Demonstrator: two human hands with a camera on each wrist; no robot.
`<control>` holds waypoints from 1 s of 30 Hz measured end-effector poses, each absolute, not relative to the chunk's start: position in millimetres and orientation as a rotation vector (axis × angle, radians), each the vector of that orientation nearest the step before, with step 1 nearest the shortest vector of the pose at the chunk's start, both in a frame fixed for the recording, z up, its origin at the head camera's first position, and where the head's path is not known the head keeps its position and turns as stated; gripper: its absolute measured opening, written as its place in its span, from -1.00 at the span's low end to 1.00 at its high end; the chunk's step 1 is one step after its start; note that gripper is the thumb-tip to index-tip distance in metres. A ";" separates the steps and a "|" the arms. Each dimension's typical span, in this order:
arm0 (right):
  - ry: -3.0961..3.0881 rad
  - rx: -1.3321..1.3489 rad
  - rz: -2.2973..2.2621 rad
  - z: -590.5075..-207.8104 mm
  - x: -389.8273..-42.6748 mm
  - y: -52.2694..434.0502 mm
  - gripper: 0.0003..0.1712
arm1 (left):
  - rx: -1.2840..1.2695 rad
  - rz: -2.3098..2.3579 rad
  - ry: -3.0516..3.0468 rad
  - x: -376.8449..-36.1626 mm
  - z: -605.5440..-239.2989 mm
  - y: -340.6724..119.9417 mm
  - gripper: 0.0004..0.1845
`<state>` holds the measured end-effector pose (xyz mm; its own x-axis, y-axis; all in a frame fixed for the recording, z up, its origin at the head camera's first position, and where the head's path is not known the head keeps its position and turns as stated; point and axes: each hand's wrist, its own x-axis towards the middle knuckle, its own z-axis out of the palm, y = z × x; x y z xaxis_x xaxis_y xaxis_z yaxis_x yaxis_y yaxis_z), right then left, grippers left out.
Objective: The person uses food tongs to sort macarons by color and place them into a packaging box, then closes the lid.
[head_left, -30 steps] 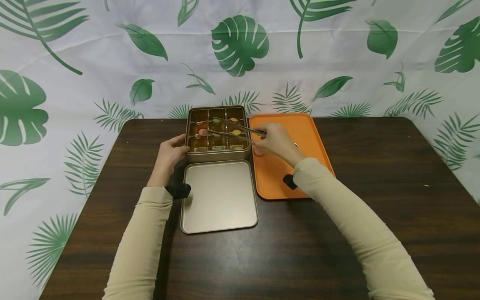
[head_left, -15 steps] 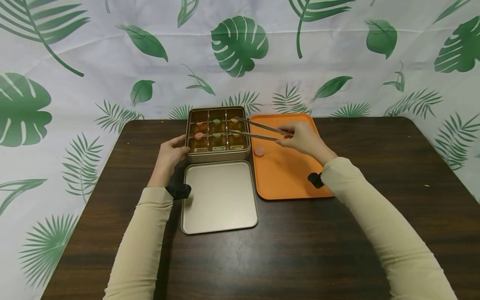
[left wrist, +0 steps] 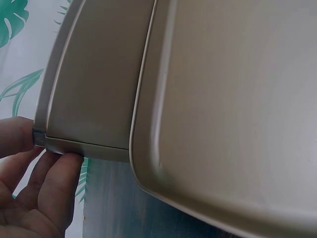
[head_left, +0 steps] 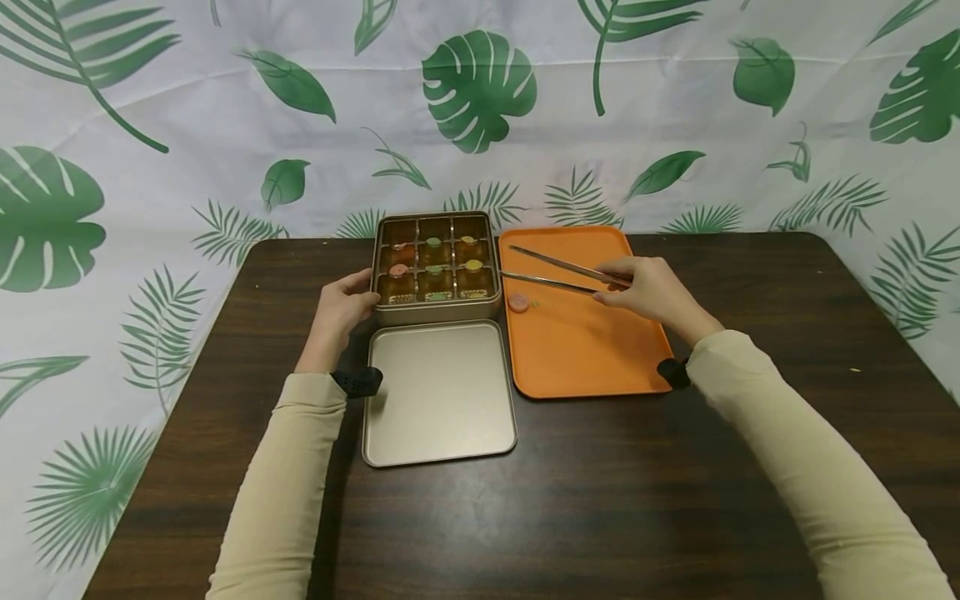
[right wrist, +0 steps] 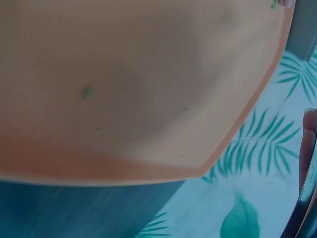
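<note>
My left hand [head_left: 341, 312] holds the left front corner of a gold tin [head_left: 435, 313]. In the left wrist view, the thumb lies at the rim and the fingers against the wall. Small red, green and yellow round pieces [head_left: 473, 266] sit in the tin's divided insert. My right hand [head_left: 660, 292] grips metal tongs [head_left: 562, 263], pointing left above an orange tray [head_left: 577, 367]. The tongs' arms are spread with nothing between them; one tip is close to the tin's right edge. On the tray's left side lies a pink round piece [head_left: 518, 302], macaron-like.
A gold tin lid [head_left: 438, 392] lies flat in front of the tin. Green crumbs [right wrist: 87, 92] dot the tray in the right wrist view. Dark wooden table [head_left: 765, 333] extends right, and a leaf-print cloth [head_left: 555, 142] hangs behind.
My right hand and the tongs have drawn back right from over the tin to over the tray. The pink piece, earlier partly covered by the hand, now shows. My left hand stays put.
</note>
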<state>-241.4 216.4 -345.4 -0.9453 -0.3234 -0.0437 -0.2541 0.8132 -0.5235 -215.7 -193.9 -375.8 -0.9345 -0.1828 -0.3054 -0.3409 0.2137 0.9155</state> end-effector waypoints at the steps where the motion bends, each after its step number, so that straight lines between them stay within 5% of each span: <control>1: 2.868 -0.460 -0.793 -346.3 -240.8 218.7 -0.44 | -0.509 1.822 2.344 -215.8 -375.7 -193.9 -0.43; 30: 2.783 -0.576 -0.713 -368.8 -233.9 240.8 -0.54 | -0.514 1.814 2.328 -216.0 -375.2 -194.7 -0.44</control>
